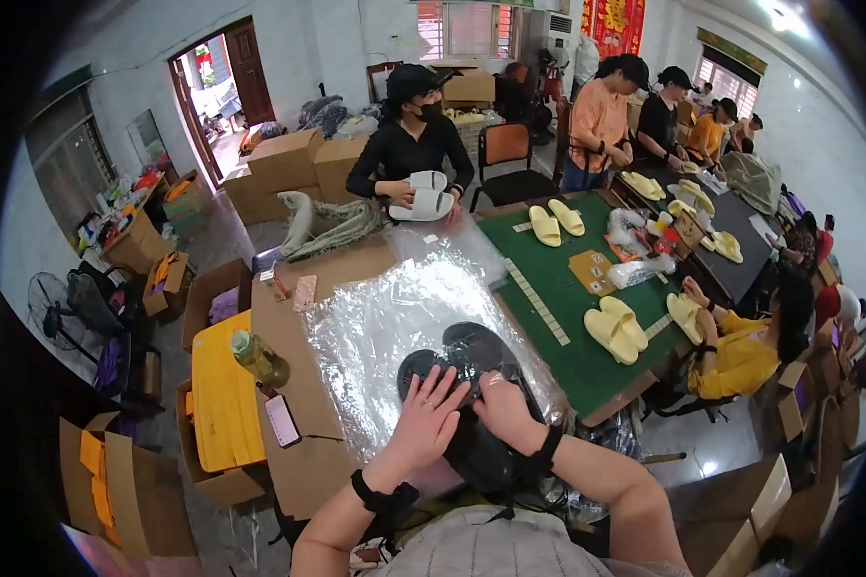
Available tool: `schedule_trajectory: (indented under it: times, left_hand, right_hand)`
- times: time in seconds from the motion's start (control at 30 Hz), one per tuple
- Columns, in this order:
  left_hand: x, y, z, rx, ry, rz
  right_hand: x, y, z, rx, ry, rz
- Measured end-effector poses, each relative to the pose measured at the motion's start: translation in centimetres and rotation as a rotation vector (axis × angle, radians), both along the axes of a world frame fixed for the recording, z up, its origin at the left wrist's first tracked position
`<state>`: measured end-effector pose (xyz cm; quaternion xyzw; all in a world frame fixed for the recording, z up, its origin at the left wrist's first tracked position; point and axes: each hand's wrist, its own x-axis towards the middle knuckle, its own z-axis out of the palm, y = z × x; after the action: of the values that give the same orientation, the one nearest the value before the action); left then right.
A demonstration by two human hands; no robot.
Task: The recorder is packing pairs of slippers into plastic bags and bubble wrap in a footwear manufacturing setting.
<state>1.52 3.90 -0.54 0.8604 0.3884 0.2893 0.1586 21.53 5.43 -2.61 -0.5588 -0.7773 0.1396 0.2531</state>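
A pair of black slippers (479, 348) lies on a stack of clear plastic bags (356, 346) at the table's near side. My left hand (423, 421) rests flat over the left slipper, its fingers spread and the palm down. Beside it, my right hand (507, 413) has its fingers curled in against the right slipper, gripping it near the middle. The undersides of those fingers are hidden. Whether a clear bag covers the slippers is hard to tell under the glare.
To the left stand a green-lidded bottle (258, 358), a phone (282, 421) and a box of yellow packs (229, 394). A co-worker across the table holds white slippers (423, 204). On the right, a green-topped table (534, 274) bears pale yellow slippers (614, 329); other people work around it.
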Motion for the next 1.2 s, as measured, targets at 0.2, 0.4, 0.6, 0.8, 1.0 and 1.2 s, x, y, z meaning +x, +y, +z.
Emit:
schedule_trajectory:
  times: [0.2, 0.4, 0.6, 0.8, 1.0, 1.2]
  left_hand:
    - [-1.5, 0.0, 0.6, 0.056, 0.0, 0.089]
    - [-0.6, -1.6, 1.0, 0.084, 0.1, 0.016]
    - [-2.5, -1.7, 0.2, 0.161, 0.05, 0.218]
    - [-1.9, -2.2, -1.5, -0.243, -0.588, 0.363]
    - [-1.7, -2.1, -3.2, -0.692, -0.878, 0.219]
    - [-2.2, -2.8, -1.9, -0.559, -0.721, 0.199]
  right_hand:
    - [-2.9, 1.5, -1.5, 0.164, 0.152, -0.015]
    - [-3.0, 2.5, -3.4, 0.259, 0.186, -0.03]
    - [-4.5, 3.7, -1.9, 0.074, 0.239, -0.182]
    - [-3.2, 2.5, 0.1, 0.035, 0.295, -0.24]
    - [-3.3, 2.8, -0.8, 0.192, 0.398, -0.233]
    - [-2.9, 4.8, -1.6, 0.26, 0.286, -0.258]
